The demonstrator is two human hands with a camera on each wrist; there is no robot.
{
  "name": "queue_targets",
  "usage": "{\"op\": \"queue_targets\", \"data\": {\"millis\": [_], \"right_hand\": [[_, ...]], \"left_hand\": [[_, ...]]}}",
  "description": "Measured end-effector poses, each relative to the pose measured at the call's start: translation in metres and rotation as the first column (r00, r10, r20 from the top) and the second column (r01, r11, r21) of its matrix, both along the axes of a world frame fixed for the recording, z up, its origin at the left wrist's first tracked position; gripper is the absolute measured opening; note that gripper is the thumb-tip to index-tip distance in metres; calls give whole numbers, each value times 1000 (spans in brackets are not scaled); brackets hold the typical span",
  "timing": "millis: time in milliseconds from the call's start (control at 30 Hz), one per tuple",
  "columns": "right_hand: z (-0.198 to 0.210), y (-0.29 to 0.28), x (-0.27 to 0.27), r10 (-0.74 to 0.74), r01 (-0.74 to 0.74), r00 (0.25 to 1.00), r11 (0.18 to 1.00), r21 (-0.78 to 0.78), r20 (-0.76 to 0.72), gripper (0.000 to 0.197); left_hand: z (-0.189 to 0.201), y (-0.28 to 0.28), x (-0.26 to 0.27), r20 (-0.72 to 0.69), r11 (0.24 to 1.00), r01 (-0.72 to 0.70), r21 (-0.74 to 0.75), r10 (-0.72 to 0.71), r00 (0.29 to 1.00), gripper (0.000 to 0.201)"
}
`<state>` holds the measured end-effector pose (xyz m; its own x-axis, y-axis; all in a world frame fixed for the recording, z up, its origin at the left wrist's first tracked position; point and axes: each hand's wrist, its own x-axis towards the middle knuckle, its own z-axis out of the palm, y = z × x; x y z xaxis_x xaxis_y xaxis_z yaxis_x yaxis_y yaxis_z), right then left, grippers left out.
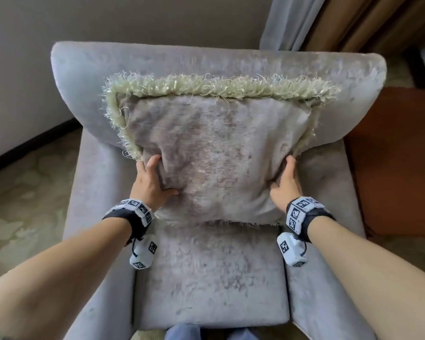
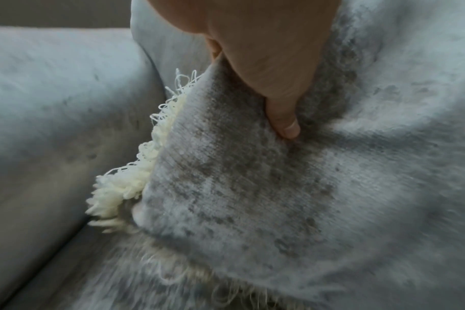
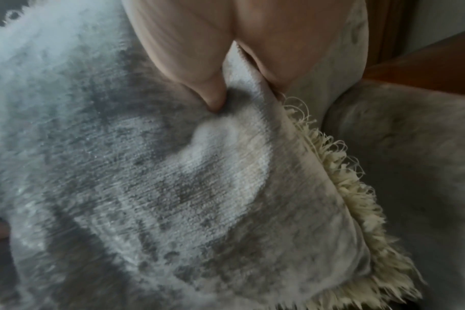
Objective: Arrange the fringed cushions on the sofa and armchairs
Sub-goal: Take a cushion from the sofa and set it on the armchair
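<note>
Both forearms reach fwd over the armchair point(image 1: 206, 278) seat; L hand point(image 1: 149, 182) and R hand point(image 1: 285, 184) grip the cushion point(image 1: 214, 153) at its lower L and R edges, thumbs dug into the front face, so it sits between the hands, its top against the chair back. Fingers are hidden behind the cushion, and its bottom fringe is mostly tucked under; wrist views are blurry low down. Curtain point(image 1: 292, 20) and a brown side table point(image 1: 398, 155) lie beyond on the R.
</note>
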<state>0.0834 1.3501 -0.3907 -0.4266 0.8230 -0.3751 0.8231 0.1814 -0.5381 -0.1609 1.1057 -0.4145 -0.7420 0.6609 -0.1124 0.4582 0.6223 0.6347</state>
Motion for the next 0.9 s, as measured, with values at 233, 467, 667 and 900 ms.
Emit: {"op": "queue_targets", "data": {"millis": [233,467,667,900], "right_hand": [[-83,6,5,82,-58,975,991,-122,205,72],[-116,13,15,164,-159,953,986,-43,256,84],[-64,-7,27,84,-93,988,993,69,127,97],[-24,3,4,-70,111,967,981,157,-246,100]], "left_hand": [[-79,-2,3,29,993,-26,-112,29,999,45],[-101,-25,-17,-96,991,125,-38,-128,987,57],[-69,-37,-6,-295,987,127,-101,-152,943,82],[-32,-22,-16,-199,995,29,95,-10,980,79]]}}
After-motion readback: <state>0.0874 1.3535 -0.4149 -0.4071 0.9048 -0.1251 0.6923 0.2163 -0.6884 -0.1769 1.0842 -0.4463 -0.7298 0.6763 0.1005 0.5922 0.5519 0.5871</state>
